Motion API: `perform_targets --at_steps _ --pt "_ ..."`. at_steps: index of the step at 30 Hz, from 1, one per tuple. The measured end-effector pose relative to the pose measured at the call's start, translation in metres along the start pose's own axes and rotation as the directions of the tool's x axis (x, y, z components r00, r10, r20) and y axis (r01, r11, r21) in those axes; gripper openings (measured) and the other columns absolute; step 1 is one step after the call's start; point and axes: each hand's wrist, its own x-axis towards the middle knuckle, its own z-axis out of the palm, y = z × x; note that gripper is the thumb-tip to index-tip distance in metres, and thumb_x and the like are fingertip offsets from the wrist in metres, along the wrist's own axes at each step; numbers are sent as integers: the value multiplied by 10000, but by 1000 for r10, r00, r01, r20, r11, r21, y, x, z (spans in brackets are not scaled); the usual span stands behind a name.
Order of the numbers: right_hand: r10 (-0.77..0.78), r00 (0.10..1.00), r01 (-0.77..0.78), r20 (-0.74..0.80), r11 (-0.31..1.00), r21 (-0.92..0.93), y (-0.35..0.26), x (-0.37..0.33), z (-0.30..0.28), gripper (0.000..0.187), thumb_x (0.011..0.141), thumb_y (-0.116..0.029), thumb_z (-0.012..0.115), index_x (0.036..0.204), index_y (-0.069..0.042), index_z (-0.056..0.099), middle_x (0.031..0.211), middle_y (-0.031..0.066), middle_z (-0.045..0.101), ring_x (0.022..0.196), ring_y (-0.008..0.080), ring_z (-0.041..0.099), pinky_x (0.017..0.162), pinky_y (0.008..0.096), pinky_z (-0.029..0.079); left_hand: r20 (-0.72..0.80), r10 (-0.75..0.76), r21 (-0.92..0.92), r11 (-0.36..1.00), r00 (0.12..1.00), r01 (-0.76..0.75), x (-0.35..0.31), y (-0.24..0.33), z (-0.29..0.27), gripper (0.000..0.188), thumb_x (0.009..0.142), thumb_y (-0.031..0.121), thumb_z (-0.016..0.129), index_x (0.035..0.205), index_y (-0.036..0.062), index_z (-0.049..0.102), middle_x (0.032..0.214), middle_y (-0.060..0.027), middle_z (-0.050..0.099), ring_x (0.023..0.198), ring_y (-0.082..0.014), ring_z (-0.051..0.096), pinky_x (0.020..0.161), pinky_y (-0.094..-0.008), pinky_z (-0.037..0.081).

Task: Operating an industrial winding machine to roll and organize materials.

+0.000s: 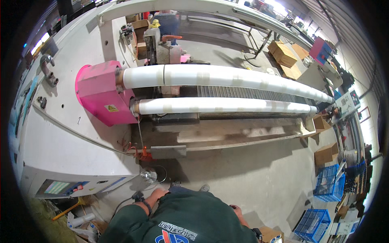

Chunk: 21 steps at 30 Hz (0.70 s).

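Observation:
My left hand (156, 196) is at my waist beside the dark green sweatshirt (190, 216); its fingers are hidden by the cloth and a dark band circles the wrist. My right hand (238, 212) hangs at my other side, its fingers curled, with a small dark thing at their tips too small to name. Neither hand touches the machine. Ahead, two long rolls wrapped in white material, an upper roll (227, 77) and a lower roll (227, 106), run rightward from a pink housing (104, 92). A dark gap circles the upper roll near its left end.
A long trough (219, 135) lies below the rolls. The white machine cabinet (73, 137) with a control panel (60, 187) stands at left. Near my feet is a shiny round metal object (149, 175). Blue crates (312, 225) and cardboard boxes (326, 154) stand at right.

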Motion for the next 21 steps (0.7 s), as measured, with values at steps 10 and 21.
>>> perform_targets --at_steps 10,21 --pt "-64 997 64 35 998 -13 -30 0 10 456 751 -120 649 1133 92 518 1058 180 597 932 243 590 806 304 466 -46 -242 -868 491 969 81 5 34 -58 169 782 140 622 680 71 506 575 3 438 521 -120 512 415 -298 401" --pt "-84 995 86 45 996 -37 15 10 11 484 747 -180 680 1126 84 536 1090 180 593 937 249 595 813 320 463 -88 -186 -823 568 979 34 16 96 -106 331 832 215 588 1101 30 530 809 -39 577 656 -139 581 574 -277 483"
